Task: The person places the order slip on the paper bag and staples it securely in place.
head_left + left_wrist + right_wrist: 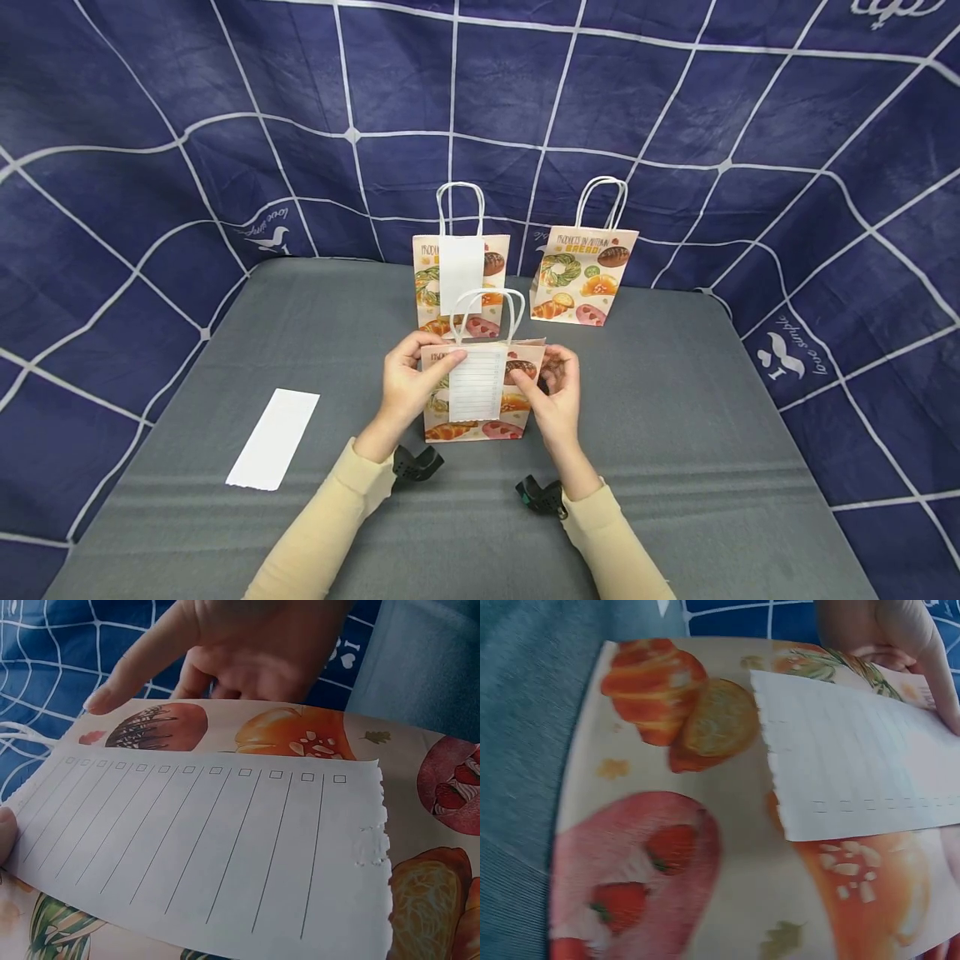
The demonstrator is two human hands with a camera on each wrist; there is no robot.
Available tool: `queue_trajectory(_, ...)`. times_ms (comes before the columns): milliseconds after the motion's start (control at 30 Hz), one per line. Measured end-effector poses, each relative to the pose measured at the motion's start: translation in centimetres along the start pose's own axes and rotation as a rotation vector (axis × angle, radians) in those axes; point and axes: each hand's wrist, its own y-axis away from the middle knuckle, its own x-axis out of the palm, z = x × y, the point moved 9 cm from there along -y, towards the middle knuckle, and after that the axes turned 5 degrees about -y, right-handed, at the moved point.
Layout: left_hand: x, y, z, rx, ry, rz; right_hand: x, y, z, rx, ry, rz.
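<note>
"One checklist sheet (477, 390), against the nearest bread-print paper bag's front (476, 432). Fingers?"

"Left hand (408, 375) pinches sheet to bag; right hand (557, 404) straddles bag's side edge, can't tell if gripping."

"Step?"

"Probably positioning; next move likely calls for pressing sheet flat. Blank white slip (273, 439) lies left."

2 arms (324, 525) outstretched, left grip (408, 379) pinching, right grip (558, 398) curled
</note>
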Motion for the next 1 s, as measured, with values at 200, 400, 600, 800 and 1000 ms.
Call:
queue_trajectory(200, 0.1, 0.0, -0.8, -0.043, -0.023, 0.003, 1.1, -0.8, 2.0, -0.097, 0.038, 0.081)
queue_trajectory(400, 0.4, 0.0, -3.1, -0.004, -0.013, 0.001, 2.7, -0.9, 4.0, -0.076, 0.046, 0.108)
queue_trajectory(600, 0.2, 0.3, -1.0, -0.023, -0.030, -0.018, 3.3, -0.8, 4.7, -0.072, 0.092, 0.070)
queue_trajectory(800, 0.2, 0.5, -0.3, -0.055, -0.005, -0.045, 3.5, -0.7, 4.6, -0.080, 0.106, 0.073)
queue_trajectory(1000, 0.4, 0.4, -2.2, -0.089, -0.014, -0.046, 3.5, -0.8, 4.6, -0.074, 0.103, 0.082)
